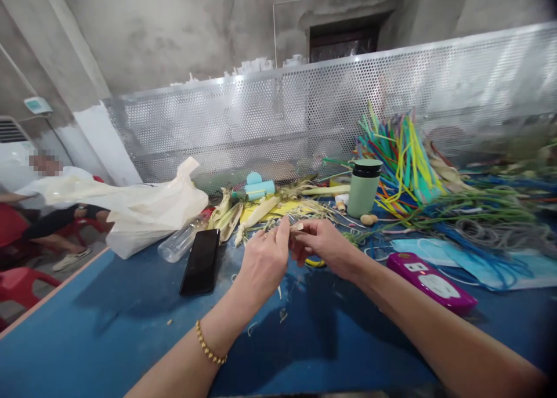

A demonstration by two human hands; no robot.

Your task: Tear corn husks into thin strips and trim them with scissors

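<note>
My left hand (265, 259) and my right hand (319, 244) meet over the blue table (108, 328), fingertips pinched together on a thin pale strip (292, 226) that is too small to name. A bead bracelet (209, 346) circles my left wrist. Just beyond the hands lie pale husk leaves and stalks (256, 212) on a yellow sheet. A yellow ring-like piece (314, 263) shows under my right hand. Small pale scraps (282, 314) lie on the table below the hands.
A black phone (201, 261), a clear bottle (178, 242) and a white plastic bag (148, 206) lie left. A green tumbler (364, 188), coloured strips (400, 154), a purple power strip (430, 282) and face masks (439, 252) sit right. A perforated metal screen (278, 119) backs the table. A seated person (47, 206) is far left.
</note>
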